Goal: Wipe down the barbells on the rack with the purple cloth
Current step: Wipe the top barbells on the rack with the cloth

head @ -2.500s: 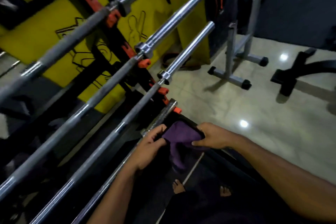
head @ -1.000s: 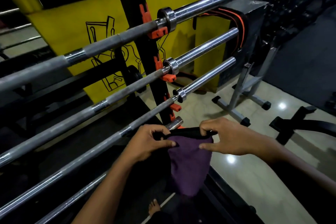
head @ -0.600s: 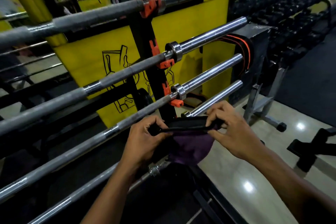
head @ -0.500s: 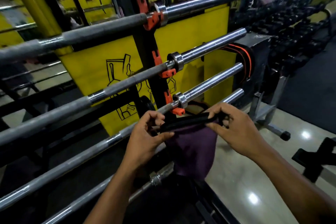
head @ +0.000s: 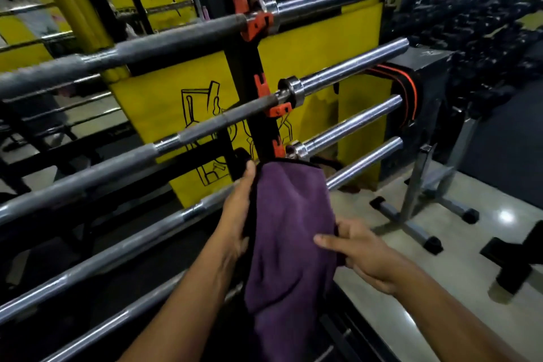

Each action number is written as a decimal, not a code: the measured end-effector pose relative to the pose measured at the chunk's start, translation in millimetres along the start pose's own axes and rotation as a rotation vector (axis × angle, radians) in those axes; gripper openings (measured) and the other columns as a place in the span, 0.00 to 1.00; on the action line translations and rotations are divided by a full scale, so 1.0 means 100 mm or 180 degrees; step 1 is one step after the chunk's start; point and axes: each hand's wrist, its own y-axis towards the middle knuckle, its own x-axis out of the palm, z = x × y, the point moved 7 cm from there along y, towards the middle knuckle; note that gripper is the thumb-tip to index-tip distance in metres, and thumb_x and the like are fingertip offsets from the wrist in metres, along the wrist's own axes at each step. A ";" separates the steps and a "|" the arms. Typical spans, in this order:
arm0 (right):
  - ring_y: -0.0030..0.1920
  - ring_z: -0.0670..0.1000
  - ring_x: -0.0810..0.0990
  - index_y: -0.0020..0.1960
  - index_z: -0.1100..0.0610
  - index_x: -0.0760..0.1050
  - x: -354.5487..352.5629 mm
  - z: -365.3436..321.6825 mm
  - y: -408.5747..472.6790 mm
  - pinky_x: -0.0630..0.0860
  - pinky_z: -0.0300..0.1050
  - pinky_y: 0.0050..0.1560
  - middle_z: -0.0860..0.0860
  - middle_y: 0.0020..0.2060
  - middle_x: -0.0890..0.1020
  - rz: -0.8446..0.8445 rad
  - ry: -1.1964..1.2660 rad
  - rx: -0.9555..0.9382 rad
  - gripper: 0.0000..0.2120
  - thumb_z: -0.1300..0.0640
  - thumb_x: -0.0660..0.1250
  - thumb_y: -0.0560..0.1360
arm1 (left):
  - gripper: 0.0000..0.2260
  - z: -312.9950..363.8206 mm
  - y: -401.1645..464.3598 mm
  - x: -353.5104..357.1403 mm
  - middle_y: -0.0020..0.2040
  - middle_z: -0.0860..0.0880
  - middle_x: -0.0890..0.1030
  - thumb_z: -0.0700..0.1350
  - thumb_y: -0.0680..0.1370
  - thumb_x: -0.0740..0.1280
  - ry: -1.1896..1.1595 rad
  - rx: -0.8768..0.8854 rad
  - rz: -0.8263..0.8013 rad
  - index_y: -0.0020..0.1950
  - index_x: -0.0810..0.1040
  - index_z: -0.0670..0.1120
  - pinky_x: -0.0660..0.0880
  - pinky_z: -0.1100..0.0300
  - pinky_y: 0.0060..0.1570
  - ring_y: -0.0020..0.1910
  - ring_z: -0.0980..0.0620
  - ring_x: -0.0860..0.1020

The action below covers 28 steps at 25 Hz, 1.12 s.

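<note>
Purple cloth (head: 289,232) hangs lengthwise in front of the rack (head: 249,73), between both hands, its dark-edged top just below the 3rd bar's collar and its bottom running out of view at the frame's lower edge.

Left hand (head: 236,214) is at the cloth's left edge, w/ fingers (head: 248,178) stretched upward along that edge toward the top corner. The cloth covers most of them, so whether they curl round the edge or just lie flat on it — can't tell. Right hand (head: 361,253) is at the cloth's right edge, about halfway down. Its forefinger lies straight across the front of the fabric, pointing left, while the other fingers (head: 342,228) curl behind the edge, so the cloth is pinched between them. Grasping it, then.

Four barbells (head: 182,42) lie across the rack, one above another, running from lower left up to upper right. Grey shafts sit on orange hooks (head: 258,25), w/ shiny sleeves sticking out to the right. The cloth hides part of the 3rd and 4th bars where they pass the upright; whether it touches either, can't tell.

Behind the rack: a yellow panel (head: 176,88) w/ black line drawings. To the right, a black box (head: 423,91) w/ an orange-trimmed belt (head: 408,91) draped on it, a grey metal stand (head: 420,197) on the glossy floor (head: 470,317), and dark dumbbell racks further back, blurry.
</note>
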 end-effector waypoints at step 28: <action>0.56 0.46 0.84 0.63 0.61 0.78 -0.50 -1.97 -0.17 0.81 0.43 0.56 0.49 0.55 0.84 0.1270 -0.3289 -0.3615 0.25 0.71 0.78 0.68 | 0.12 1.53 -0.05 0.70 0.55 0.49 0.84 0.32 0.78 0.67 0.2407 0.2632 -0.0757 0.57 0.82 0.46 0.79 0.51 0.55 0.58 0.51 0.82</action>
